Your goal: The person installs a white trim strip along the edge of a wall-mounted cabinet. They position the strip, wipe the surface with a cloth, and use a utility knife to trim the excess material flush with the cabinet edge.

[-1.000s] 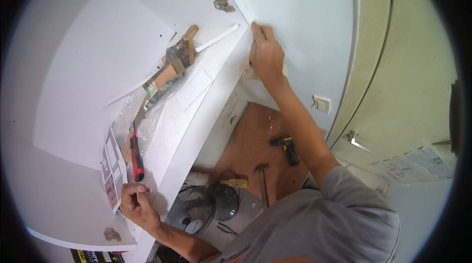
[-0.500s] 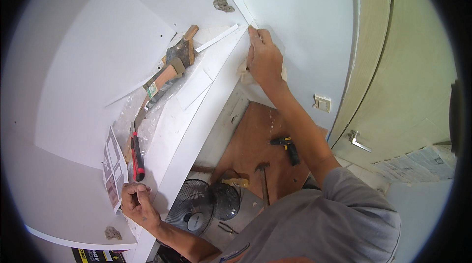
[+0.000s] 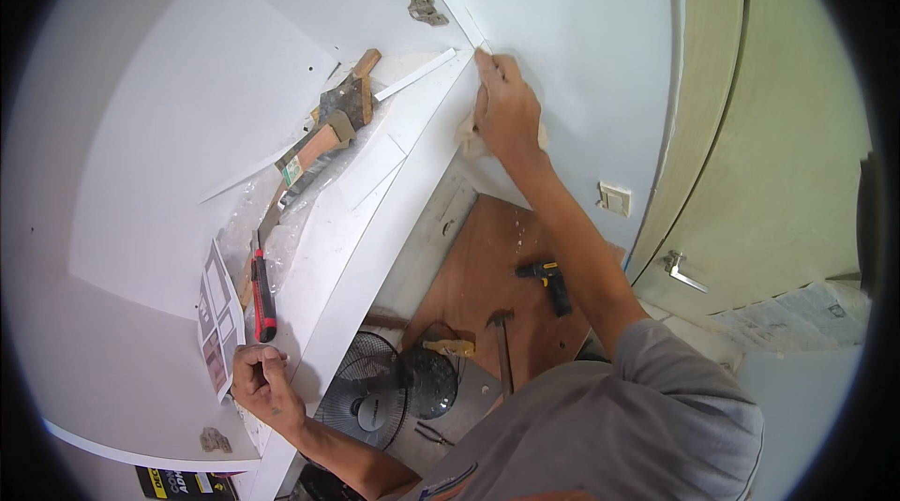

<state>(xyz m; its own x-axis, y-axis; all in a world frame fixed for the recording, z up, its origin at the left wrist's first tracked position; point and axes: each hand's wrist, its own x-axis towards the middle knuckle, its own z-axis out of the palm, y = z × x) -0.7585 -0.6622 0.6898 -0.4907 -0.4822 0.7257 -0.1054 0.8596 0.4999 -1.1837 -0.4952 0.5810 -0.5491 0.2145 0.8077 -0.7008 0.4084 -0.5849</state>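
Note:
My right hand [image 3: 511, 112] reaches up to the corner where the white cabinet edge [image 3: 361, 257] meets the wall. Its fingertips press at the joint. A beige cloth [image 3: 472, 137] pokes out from under the curled fingers and palm, mostly hidden. At the near end of the shelf, my left hand [image 3: 267, 388] rests with its fingers curled in; whether anything small is in them is hidden. Just beyond it lie a red and black utility knife [image 3: 262, 299] and a printed sheet [image 3: 220, 318].
On the shelf are wood scraps [image 3: 323, 140], clear plastic wrap [image 3: 246, 210] and white strips [image 3: 412, 75]. Below stand a black fan [image 3: 367, 403], a hammer [image 3: 503, 351] and a cordless drill [image 3: 551, 285] on a brown board. A door handle [image 3: 682, 269] juts out at right.

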